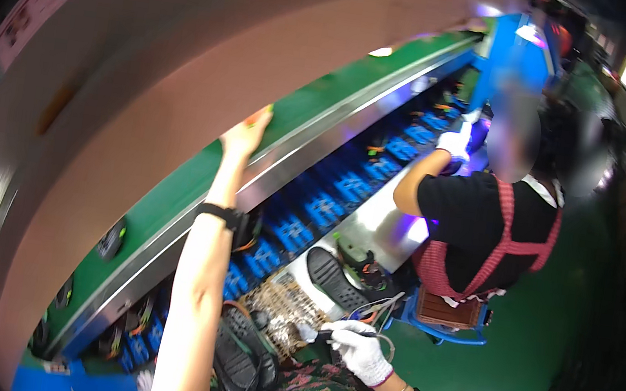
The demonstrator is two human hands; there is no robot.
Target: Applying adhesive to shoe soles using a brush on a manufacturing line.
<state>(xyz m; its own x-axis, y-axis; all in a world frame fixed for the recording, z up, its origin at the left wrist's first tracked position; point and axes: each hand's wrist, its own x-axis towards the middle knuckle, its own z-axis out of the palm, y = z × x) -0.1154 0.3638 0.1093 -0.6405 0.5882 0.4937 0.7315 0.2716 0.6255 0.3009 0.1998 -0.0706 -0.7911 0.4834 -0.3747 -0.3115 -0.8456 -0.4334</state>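
Observation:
My left hand (245, 136) reaches far forward over the green conveyor belt (292, 110). Its fingers are partly hidden by the large curved beam, and a small orange and green patch shows beside them, too blurred to name. Low in the view, my right hand (362, 354), in a white glove, is closed around a black-handled tool (324, 336) with a pale tip. That tip is over a worn, glue-spotted work surface (282, 306). Dark shoe soles (238, 352) lie left of it, and a black sandal (333, 279) rests sole up just beyond.
A curved beam (145, 86) crosses the upper left. Below the belt's metal edge runs a row of blue holders (323, 209), some with shoe parts. At right a co-worker (493, 235) in a red apron sits on a blue stool (442, 323). Cables (385, 308) hang near my right hand.

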